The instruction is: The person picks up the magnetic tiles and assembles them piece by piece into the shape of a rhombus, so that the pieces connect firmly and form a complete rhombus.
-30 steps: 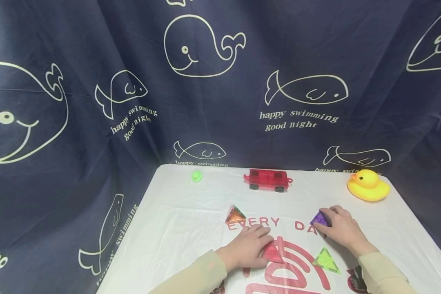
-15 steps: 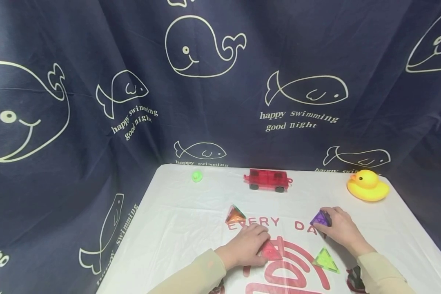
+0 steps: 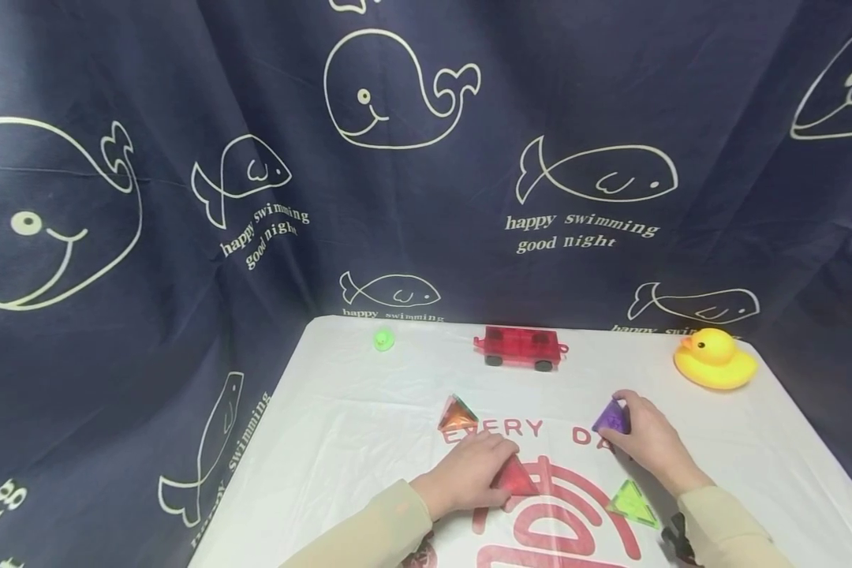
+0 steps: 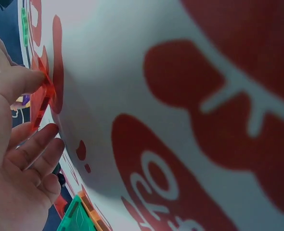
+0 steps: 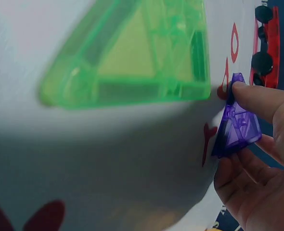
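**Handling Under Way: 2 Pieces Held, 1 Loose**

Clock directions were taken from the middle of the white-covered table (image 3: 334, 410), with 12 at the far edge.

Nearest, at 4 o'clock, a lime-green triangle (image 3: 633, 505) rested on the table, touched by neither hand. At 7, close to the middle, the left hand (image 3: 472, 473) pinched a red triangle (image 3: 518, 480), tilted, between thumb and fingers, its remaining fingers loosely extended. At 3, the right hand (image 3: 649, 438) gripped a purple triangle (image 3: 610, 416) between thumb and curled fingers. Whether either held piece bore on the table could not be told.

At 10, just beyond the left hand, sat an orange triangle (image 3: 457, 416) with a green piece (image 4: 77, 216) against it; whether fastened could not be determined. Farther off were a red wagon (image 3: 518, 347) at 12, a small green duck (image 3: 383, 339) at 10 and a yellow duck (image 3: 715, 364) at 2, before a dark curtain (image 3: 468, 197).

Progress, as judged: 2 pieces taken up, 2 others already together. Outstanding: red and purple unreleased and well apart; lime-green not taken up.
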The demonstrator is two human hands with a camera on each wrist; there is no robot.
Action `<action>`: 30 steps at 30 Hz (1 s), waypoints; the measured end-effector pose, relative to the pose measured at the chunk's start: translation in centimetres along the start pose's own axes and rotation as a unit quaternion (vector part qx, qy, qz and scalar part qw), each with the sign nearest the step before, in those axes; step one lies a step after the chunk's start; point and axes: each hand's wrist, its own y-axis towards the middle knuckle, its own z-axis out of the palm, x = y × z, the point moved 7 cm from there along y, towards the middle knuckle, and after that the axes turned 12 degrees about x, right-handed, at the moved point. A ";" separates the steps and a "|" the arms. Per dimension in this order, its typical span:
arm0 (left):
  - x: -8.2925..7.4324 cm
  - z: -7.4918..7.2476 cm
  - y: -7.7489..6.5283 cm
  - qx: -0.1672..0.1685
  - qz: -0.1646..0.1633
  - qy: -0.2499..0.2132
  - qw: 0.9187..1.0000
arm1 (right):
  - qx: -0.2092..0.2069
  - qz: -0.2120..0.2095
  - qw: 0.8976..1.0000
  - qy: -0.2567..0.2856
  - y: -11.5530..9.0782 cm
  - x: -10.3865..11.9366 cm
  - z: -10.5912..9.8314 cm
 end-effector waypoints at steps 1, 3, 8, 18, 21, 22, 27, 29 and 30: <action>0.0 0.0 0.0 -0.002 0.000 0.000 1.000 | 0.000 0.000 1.000 0.001 0.1 0.2 0.1; 0.1 -0.1 -0.1 -0.009 0.000 -0.002 1.000 | -0.001 -0.001 1.000 0.004 0.3 0.5 0.2; 0.3 -0.1 -0.3 -0.025 -0.009 -0.006 1.000 | -0.004 -0.007 1.000 0.011 0.7 1.2 0.3; 1.4 -0.3 -1.0 -0.037 -0.068 -0.023 0.997 | -0.006 -0.038 0.999 0.018 1.0 3.0 0.7; 1.6 -0.4 -1.3 -0.041 -0.077 -0.030 0.996 | -0.010 -0.047 0.999 0.018 1.2 3.7 1.0; 1.6 -0.5 -1.3 -0.044 -0.079 -0.031 0.995 | -0.010 -0.050 0.999 0.018 1.2 3.9 1.1; 1.9 -0.6 -1.4 -0.051 -0.080 -0.035 0.995 | -0.018 -0.063 0.998 0.017 1.5 4.9 1.4; 2.1 -0.6 -1.4 -0.053 -0.082 -0.038 0.995 | -0.020 -0.069 0.997 0.014 1.6 5.3 1.5; 2.2 -0.6 -1.4 -0.054 -0.084 -0.039 0.994 | -0.021 -0.072 0.997 0.012 1.6 5.5 1.5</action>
